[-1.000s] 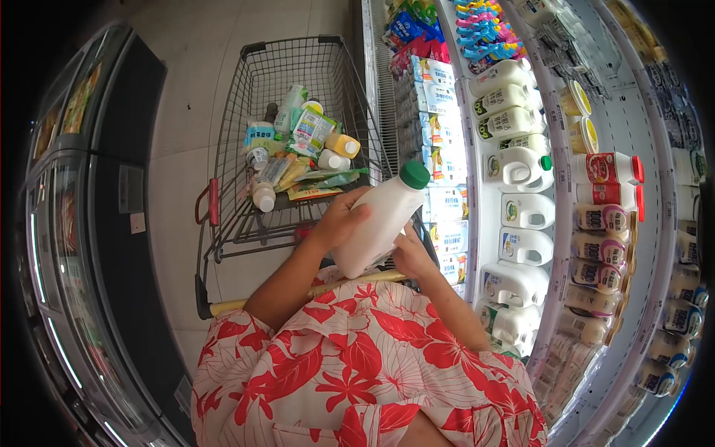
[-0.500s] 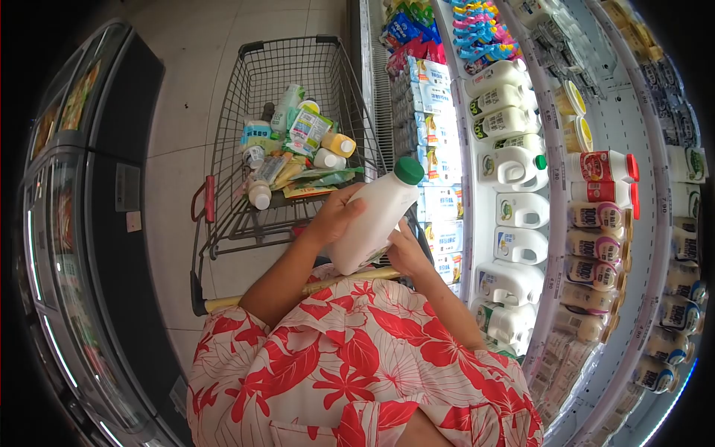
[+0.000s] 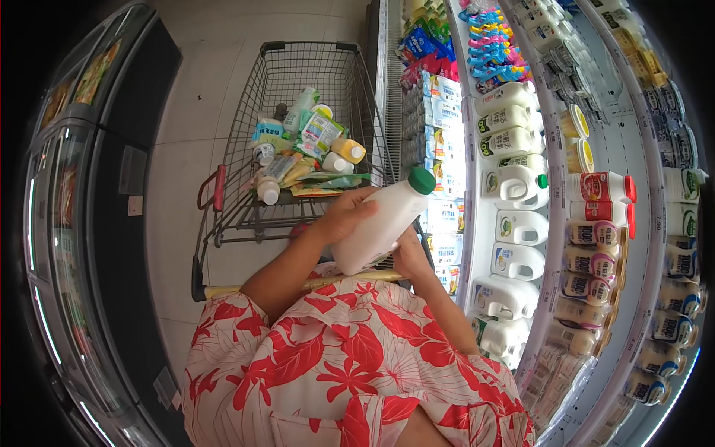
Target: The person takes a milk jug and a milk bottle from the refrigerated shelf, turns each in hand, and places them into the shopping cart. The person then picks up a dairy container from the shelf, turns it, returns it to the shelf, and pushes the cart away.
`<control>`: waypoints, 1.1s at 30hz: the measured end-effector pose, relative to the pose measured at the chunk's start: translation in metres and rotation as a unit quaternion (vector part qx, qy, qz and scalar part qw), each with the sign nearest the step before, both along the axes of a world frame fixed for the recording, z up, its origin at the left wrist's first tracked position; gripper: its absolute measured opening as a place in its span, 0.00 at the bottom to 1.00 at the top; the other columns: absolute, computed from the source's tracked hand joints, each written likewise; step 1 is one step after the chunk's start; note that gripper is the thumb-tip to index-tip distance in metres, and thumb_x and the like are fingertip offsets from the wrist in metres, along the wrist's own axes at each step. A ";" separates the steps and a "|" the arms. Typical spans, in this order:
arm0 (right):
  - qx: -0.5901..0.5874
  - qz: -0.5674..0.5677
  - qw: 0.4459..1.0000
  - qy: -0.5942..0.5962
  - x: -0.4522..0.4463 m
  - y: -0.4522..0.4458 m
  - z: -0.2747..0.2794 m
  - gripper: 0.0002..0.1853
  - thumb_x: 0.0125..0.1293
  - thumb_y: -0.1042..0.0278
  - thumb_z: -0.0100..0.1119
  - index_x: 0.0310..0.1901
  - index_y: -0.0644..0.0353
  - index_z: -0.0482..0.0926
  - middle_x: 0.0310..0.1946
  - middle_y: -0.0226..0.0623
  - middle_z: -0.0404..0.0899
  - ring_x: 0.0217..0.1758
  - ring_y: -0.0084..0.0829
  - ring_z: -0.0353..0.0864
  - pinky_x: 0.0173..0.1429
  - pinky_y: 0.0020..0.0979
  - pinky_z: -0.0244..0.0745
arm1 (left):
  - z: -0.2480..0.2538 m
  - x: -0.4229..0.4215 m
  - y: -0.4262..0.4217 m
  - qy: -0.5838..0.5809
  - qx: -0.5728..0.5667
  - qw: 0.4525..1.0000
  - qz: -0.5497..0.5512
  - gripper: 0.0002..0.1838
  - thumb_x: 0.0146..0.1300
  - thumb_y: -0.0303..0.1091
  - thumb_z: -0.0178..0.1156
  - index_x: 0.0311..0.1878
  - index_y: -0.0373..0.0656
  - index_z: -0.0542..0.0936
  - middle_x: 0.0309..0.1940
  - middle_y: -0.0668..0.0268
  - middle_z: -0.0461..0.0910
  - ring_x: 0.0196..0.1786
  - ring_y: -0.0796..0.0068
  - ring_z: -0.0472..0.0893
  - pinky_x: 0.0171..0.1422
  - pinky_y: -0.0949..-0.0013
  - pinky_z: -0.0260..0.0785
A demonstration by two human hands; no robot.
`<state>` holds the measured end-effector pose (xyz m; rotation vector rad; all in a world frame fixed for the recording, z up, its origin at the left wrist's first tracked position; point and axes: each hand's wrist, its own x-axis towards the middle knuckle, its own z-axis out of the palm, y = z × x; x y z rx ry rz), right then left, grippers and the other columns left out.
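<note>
A white milk bottle (image 3: pixel 380 223) with a green cap is tilted in front of my body, its cap end up and to the right. My left hand (image 3: pixel 348 217) grips its left side, thumb laid over the white wall. On the other side my right hand (image 3: pixel 410 249) holds the bottle's lower right, with part of the fingers hidden behind it. The label faces mostly downward and cannot be read. Beyond the bottle stands a wire shopping cart (image 3: pixel 257 97) with bottles, pouches and packets lying inside.
Along the right, a chilled shelf (image 3: pixel 471 223) holds handled milk jugs (image 3: pixel 514 261), boxed cartons (image 3: pixel 445 160) and yogurt bottles (image 3: pixel 592 261). A dark freezer cabinet (image 3: pixel 138 82) lines the left side. The cart's yellowish handle bar (image 3: pixel 223 290) is close to my waist.
The view has shifted slightly, so the cart and cabinet appear a little further right. Both hands still hold the milk bottle, in nearly the same pose.
</note>
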<state>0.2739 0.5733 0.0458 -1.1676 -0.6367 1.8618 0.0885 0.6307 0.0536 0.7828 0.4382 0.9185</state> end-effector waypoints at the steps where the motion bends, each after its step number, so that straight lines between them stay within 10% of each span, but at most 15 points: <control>1: 0.009 0.000 0.997 -0.080 0.004 0.001 0.003 0.26 0.67 0.60 0.56 0.62 0.62 0.65 0.56 0.36 0.72 0.58 0.28 0.72 0.61 0.33 0.67 | 0.005 0.001 -0.001 -0.002 0.009 1.000 -0.003 0.26 0.65 0.52 0.58 0.53 0.37 0.76 0.42 0.67 0.79 0.43 0.82 0.77 0.49 0.74 0.70; 4: 0.109 0.063 0.956 -0.267 0.008 0.021 0.043 0.13 0.64 0.71 0.55 0.49 0.63 0.78 0.45 0.35 0.80 0.49 0.26 0.78 0.53 0.28 0.71 | 0.010 0.003 0.002 -0.042 0.019 0.999 -0.008 0.22 0.67 0.46 0.57 0.54 0.36 0.76 0.42 0.65 0.80 0.43 0.82 0.78 0.49 0.74 0.71; 8: 0.477 0.161 0.707 -0.497 -0.011 0.056 0.082 0.14 0.51 0.74 0.64 0.41 0.63 0.79 0.39 0.43 0.76 0.41 0.43 0.75 0.45 0.34 0.71 | 0.056 0.006 0.025 -0.012 0.070 0.997 -0.002 0.25 0.70 0.47 0.53 0.59 0.37 0.73 0.44 0.65 0.80 0.46 0.78 0.79 0.52 0.72 0.71; 12: 0.507 0.113 0.726 -0.451 -0.028 0.090 0.098 0.09 0.52 0.74 0.65 0.35 0.64 0.78 0.32 0.43 0.75 0.33 0.45 0.74 0.38 0.38 0.70 | 0.077 -0.009 0.033 -0.005 0.175 0.982 0.072 0.35 0.68 0.61 0.47 0.63 0.37 0.69 0.55 0.61 0.74 0.60 0.72 0.71 0.64 0.67 0.63; 16: 0.480 0.084 0.714 -0.504 -0.044 0.116 0.106 0.07 0.56 0.75 0.63 0.28 0.65 0.73 0.24 0.43 0.68 0.28 0.44 0.72 0.31 0.38 0.66 | 0.047 -0.044 0.031 0.032 0.153 0.983 0.100 0.29 0.68 0.49 0.55 0.65 0.39 0.65 0.61 0.60 0.68 0.65 0.70 0.67 0.68 0.65 0.58; 22: 0.496 0.129 0.668 -0.539 -0.090 0.151 0.046 0.05 0.59 0.70 0.61 0.32 0.62 0.77 0.32 0.43 0.74 0.36 0.47 0.77 0.39 0.43 0.70 | 0.046 -0.078 0.028 0.463 0.313 0.814 0.160 0.49 0.47 0.48 0.74 0.69 0.42 0.60 0.66 0.55 0.60 0.71 0.55 0.60 0.73 0.53 0.54; 33: 0.464 0.199 0.698 -0.507 -0.134 0.192 -0.101 0.12 0.48 0.80 0.59 0.37 0.62 0.79 0.43 0.47 0.77 0.46 0.51 0.78 0.49 0.43 0.74 | -0.071 -0.142 0.097 0.570 0.292 0.767 0.037 0.32 0.42 0.34 0.73 0.53 0.42 0.73 0.53 0.57 0.74 0.60 0.53 0.71 0.65 0.57 0.63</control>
